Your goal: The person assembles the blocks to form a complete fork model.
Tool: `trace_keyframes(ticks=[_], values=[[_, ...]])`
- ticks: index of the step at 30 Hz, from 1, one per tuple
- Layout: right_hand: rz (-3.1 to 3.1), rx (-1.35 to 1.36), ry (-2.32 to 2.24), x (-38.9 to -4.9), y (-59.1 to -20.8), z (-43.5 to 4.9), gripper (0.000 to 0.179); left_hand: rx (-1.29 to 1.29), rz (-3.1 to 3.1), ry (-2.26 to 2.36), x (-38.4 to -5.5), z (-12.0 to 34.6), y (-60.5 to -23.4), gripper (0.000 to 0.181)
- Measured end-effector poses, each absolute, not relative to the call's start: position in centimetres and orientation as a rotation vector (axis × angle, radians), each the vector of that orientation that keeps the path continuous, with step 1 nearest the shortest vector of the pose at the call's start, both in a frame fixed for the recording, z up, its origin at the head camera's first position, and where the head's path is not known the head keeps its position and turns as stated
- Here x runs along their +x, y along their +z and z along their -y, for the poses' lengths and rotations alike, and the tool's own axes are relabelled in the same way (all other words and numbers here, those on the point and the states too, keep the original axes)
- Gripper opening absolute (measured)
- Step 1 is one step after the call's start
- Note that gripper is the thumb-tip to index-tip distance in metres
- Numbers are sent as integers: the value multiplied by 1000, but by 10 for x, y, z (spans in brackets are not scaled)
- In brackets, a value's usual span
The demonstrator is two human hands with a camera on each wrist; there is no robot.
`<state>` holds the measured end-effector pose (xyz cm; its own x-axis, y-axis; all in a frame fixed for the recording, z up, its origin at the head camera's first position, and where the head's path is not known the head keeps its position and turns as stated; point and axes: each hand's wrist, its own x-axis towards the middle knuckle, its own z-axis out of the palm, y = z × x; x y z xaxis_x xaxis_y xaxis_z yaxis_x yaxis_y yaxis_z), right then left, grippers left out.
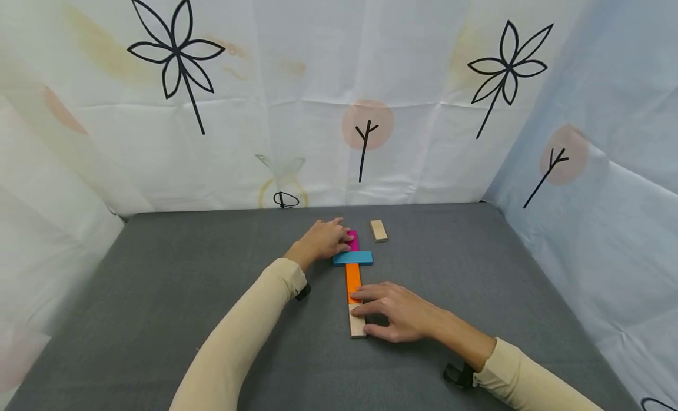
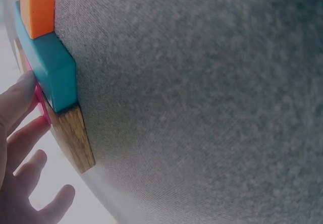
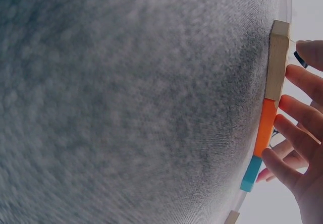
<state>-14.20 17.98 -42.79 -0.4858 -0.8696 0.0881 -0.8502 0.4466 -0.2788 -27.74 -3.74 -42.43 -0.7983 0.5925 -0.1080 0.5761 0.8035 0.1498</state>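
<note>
In the head view, my left hand [image 1: 323, 240] reaches to the far end of a row of blocks, thumb and fingertips at a pink block [image 1: 354, 240]. A blue block [image 1: 352, 258] lies crosswise against it. From the left wrist, a brown wooden block [image 2: 75, 138] shows beside the blue one; the hand hides it from above. An orange block [image 1: 353, 281] runs toward me from the blue, followed by a pale wooden block [image 1: 357, 322]. With fingers spread, my right hand [image 1: 402, 314] touches the orange and pale blocks from the right, thumb near the pale block's close end.
Another pale wooden block [image 1: 378, 231] lies apart, right of the pink one. Grey cloth [image 1: 159, 317] covers the table. White patterned fabric [image 1: 296, 57] stands along the back and both sides.
</note>
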Motion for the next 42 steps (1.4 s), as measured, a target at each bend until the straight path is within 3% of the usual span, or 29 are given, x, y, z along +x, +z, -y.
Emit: trace_keyframes(ticks=[24,42], values=[[-2619,-1562,-441,-141,-429,-182,36,946,-2818,90,-271,37,-425,47],[-2615,-1569,-414,-139,-431,-184,42,1379,-2773,86,-231,64,-432,49]])
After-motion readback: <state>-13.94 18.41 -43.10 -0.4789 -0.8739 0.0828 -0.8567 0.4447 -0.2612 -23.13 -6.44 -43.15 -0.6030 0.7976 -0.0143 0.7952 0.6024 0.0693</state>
